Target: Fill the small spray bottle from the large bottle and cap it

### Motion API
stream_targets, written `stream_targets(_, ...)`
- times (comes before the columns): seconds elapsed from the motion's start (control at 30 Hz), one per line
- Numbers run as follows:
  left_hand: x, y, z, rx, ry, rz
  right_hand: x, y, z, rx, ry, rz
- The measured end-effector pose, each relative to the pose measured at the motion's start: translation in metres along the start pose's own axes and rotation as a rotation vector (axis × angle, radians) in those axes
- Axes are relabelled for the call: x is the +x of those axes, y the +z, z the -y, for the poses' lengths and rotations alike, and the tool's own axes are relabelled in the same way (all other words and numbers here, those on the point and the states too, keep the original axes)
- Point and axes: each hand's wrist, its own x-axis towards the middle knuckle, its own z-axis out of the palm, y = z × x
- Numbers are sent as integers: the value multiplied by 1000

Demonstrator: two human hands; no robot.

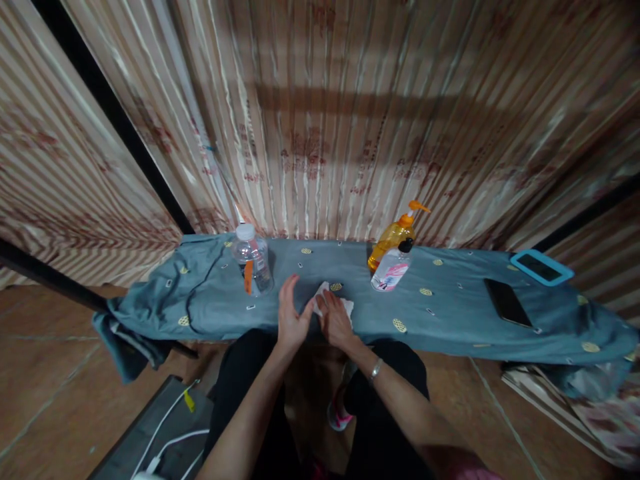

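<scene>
A small white cloth or tissue (345, 305) lies on the blue-grey patterned cover (450, 313) of a low bench. My right hand (334, 320) rests flat on the cloth, a bracelet on its wrist. My left hand (291, 313) stands edge-up just left of it, fingers apart, touching the cloth's left edge. A clear water bottle (253, 265) stands left of my hands. To their right stand an orange pump bottle (395, 237) and a small white spray bottle (391, 270).
A black phone (507, 301) lies on the bench at the right. A device in a blue case (541, 267) lies beyond it. A striped curtain (325, 113) hangs behind. White cables (167, 433) lie on a grey surface at the lower left.
</scene>
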Motion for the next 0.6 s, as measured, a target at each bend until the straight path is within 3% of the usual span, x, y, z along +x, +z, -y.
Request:
stream_targets(0.07, 4, 19, 3, -36, 56, 141, 16, 8, 6, 29, -45, 20)
stream_targets(0.17, 14, 43, 7, -97, 127, 339, 41, -1, -16, 20, 33, 11)
stream_targets(0.3, 21, 67, 15, -164, 154, 424, 77, -37, -67, -9, 259, -96)
stream_targets(0.4, 23, 76, 21, -182, 140, 438, 111, -50, -84, 39, 389, -182)
stream_targets(0.5, 30, 74, 25, -182, 133, 411, 153, -35, -71, 201, 454, -217)
stream_targets(0.6, 41, 64, 28, -168, 119, 347, 186, -4, -35, 508, 396, -140)
